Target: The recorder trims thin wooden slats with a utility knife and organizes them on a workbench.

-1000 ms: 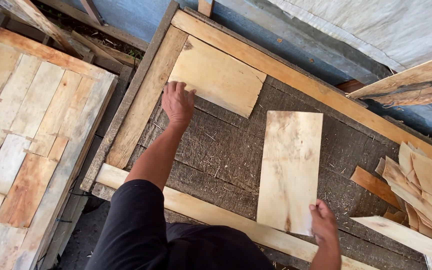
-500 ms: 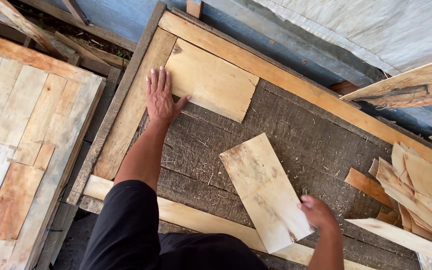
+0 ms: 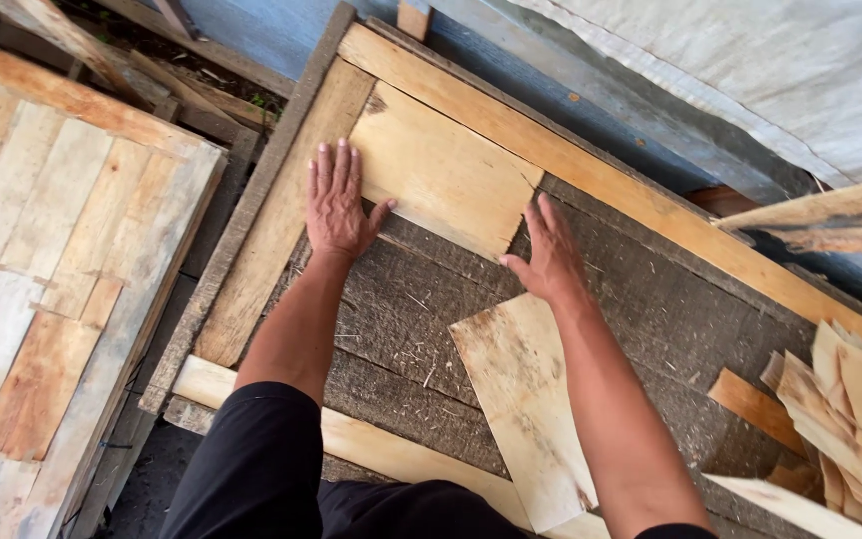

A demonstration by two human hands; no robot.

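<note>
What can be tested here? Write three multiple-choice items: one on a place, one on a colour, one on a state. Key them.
1. Where does the left hand rest?
A) on the scrap pile
B) beside the left edge of the upper veneer sheet
C) on the tarp

2. What colour is the board under the sheets?
A) dark grey-brown
B) blue
C) white

3. How does the lower veneer sheet lie?
A) rolled up
B) standing on edge
C) flat, skewed to the frame

Key: B, it lies flat there, thumb at the sheet; A, weathered dark wood shows between the sheets; C, its edges run slantwise.
</note>
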